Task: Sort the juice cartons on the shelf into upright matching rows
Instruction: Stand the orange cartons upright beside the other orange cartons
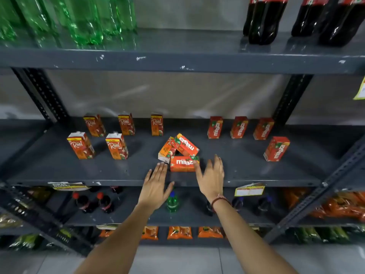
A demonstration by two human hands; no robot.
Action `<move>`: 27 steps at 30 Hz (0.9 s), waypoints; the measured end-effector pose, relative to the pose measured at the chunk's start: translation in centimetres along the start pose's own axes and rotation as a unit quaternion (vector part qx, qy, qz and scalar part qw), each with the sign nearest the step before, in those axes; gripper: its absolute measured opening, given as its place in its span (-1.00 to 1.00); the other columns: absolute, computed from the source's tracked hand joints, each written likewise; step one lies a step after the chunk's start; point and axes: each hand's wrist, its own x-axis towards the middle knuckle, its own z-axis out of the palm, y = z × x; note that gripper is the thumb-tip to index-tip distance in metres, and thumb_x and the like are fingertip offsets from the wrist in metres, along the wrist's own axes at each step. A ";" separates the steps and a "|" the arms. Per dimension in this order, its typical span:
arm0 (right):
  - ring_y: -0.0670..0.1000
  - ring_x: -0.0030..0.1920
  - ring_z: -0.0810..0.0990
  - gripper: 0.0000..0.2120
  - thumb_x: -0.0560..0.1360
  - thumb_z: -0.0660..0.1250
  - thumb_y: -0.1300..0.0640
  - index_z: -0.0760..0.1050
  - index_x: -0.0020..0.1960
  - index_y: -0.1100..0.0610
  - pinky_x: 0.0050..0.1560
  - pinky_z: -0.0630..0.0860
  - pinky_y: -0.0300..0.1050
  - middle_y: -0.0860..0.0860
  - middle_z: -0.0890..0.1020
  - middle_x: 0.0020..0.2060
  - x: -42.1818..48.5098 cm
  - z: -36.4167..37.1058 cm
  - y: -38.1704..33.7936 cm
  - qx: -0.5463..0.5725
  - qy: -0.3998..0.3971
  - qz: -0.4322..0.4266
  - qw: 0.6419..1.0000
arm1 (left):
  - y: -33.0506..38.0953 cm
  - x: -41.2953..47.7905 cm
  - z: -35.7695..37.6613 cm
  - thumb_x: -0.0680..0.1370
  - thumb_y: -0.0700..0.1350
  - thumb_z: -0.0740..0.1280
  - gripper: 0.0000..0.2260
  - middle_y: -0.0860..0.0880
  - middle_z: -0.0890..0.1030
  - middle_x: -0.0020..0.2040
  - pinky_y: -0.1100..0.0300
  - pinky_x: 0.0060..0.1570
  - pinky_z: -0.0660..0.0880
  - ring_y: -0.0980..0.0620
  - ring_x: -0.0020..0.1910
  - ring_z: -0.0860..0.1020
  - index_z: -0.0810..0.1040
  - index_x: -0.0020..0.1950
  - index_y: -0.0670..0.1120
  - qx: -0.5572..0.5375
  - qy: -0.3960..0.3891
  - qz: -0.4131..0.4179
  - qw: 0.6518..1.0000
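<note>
On the grey middle shelf (59,171), several Real cartons (116,146) stand upright at the left, and several red Maaza cartons (240,127) stand upright at the right. Three cartons lie in a heap in the middle: a Maaza carton on its side at the front (182,164), a tilted Maaza carton (185,145) behind it, and a lying Real carton (166,151). My left hand (156,186) is open, palm down, just left of the front carton. My right hand (211,177) is open, its thumb touching that carton's right end.
Green bottles (79,18) and dark cola bottles (264,20) stand on the shelf above. Below are small cola bottles (102,202), a green bottle (172,203) and orange packets (179,232). Slotted uprights (290,97) frame the bay. Price tags (249,189) hang from the shelf edge.
</note>
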 end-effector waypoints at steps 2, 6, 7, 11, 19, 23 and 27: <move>0.18 0.46 0.10 -0.34 0.51 0.07 -0.24 0.35 0.30 0.31 0.43 0.10 0.10 0.24 0.20 0.44 0.2 0.4 -0.3 0.021 -0.022 0.032 0.999 | 0.1 0.3 0.5 0.58 0.17 0.03 -0.39 -0.15 0.21 0.50 -0.02 0.45 0.03 -0.06 0.50 0.12 0.13 0.49 -0.21 0.012 -0.006 -0.006 1.000; 0.18 0.39 0.23 -0.40 0.53 0.10 -0.18 0.41 0.25 0.32 0.41 0.16 0.10 0.24 0.35 0.34 0.7 1.4 -0.5 0.076 -0.041 0.050 0.995 | 0.8 1.1 1.3 0.57 0.21 0.05 -0.37 -0.15 0.21 0.50 -0.03 0.46 -0.01 -0.05 0.50 0.10 0.14 0.48 -0.20 0.022 -0.022 -0.018 0.999; 0.18 0.35 0.28 -0.43 0.53 0.11 -0.17 0.44 0.21 0.32 0.39 0.20 0.09 0.23 0.40 0.30 0.9 1.5 -0.4 0.089 -0.038 0.048 0.994 | 1.0 1.2 1.4 0.56 0.23 0.05 -0.35 -0.15 0.21 0.50 -0.04 0.46 0.00 -0.05 0.50 0.10 0.15 0.47 -0.21 0.022 -0.020 -0.023 0.999; 0.15 0.31 0.33 -0.46 0.50 0.18 -0.17 0.48 0.17 0.29 0.35 0.20 0.03 0.18 0.46 0.24 1.9 1.8 -0.6 0.129 -0.061 0.057 0.988 | 1.2 1.2 1.7 0.53 0.30 0.03 -0.29 -0.17 0.26 0.48 -0.04 0.45 0.05 -0.06 0.48 0.16 0.19 0.46 -0.22 0.022 -0.003 -0.034 0.999; -0.05 0.19 0.49 -0.34 0.37 0.44 -0.02 0.21 0.37 0.00 0.20 0.39 -0.09 -0.02 0.49 0.21 1.4 1.5 -1.4 0.388 -0.150 0.068 0.907 | 0.8 1.1 1.9 0.48 0.32 0.07 -0.33 -0.20 0.42 0.38 -0.08 0.39 0.21 -0.12 0.41 0.31 0.38 0.33 -0.19 0.013 0.025 -0.006 1.000; -0.09 0.14 0.49 -0.27 0.39 0.44 0.09 0.12 0.42 -0.06 0.17 0.40 -0.10 -0.08 0.50 0.16 1.2 2.6 -2.8 0.466 -0.144 0.104 0.867 | 0.9 1.1 2.0 0.47 0.32 0.09 -0.33 -0.21 0.45 0.35 -0.10 0.37 0.24 -0.14 0.40 0.33 0.41 0.30 -0.19 0.018 0.029 -0.008 0.999; -0.02 0.13 0.53 -0.41 0.42 0.41 0.20 0.22 0.36 0.09 0.17 0.42 -0.11 0.07 0.55 0.16 1.1 3.6 -3.5 0.509 -0.079 0.160 0.842 | 0.9 1.1 2.0 0.47 0.31 0.10 -0.32 -0.20 0.38 0.41 -0.09 0.39 0.18 -0.13 0.43 0.28 0.35 0.36 -0.19 0.036 0.012 -0.008 0.999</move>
